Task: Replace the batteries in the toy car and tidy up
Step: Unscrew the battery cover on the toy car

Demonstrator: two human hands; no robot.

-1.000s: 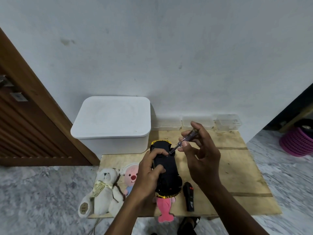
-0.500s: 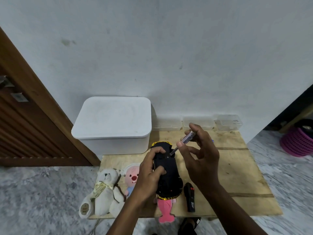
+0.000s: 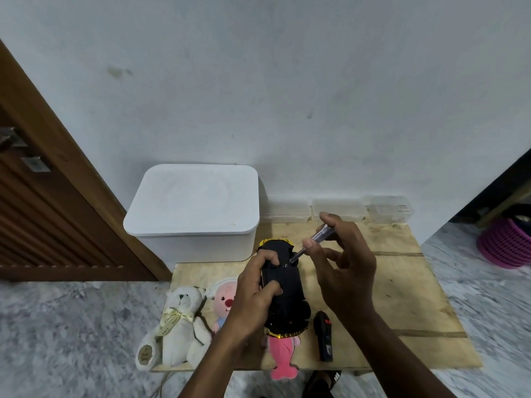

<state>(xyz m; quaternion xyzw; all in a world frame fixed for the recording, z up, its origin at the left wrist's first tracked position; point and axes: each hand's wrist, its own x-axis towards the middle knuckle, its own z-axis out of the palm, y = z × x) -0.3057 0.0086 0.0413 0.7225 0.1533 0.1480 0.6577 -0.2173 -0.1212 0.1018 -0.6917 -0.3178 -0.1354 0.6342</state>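
A black toy car (image 3: pixel 286 285) with gold trim lies upside down, lengthwise, over the low wooden table (image 3: pixel 402 297). My left hand (image 3: pixel 255 297) grips the car from its left side, fingers curled over the underside. My right hand (image 3: pixel 342 271) pinches a small screwdriver (image 3: pixel 313 244) with a clear handle. Its tip touches the car's underside near the far end. A black remote control (image 3: pixel 324 337) with red buttons lies on the table just right of the car.
A large white lidded bin (image 3: pixel 195 208) stands at the table's back left. Three small clear boxes (image 3: pixel 339 209) line the wall. A white teddy bear (image 3: pixel 178 326), a pink-faced plush (image 3: pixel 222 300) and a pink fish plush (image 3: pixel 283 357) lie at the front left. A wooden door (image 3: pixel 34 196) is left.
My right hand has shifted slightly on the screwdriver, whose tip stays on the car's underside. My left hand keeps its grip on the car.
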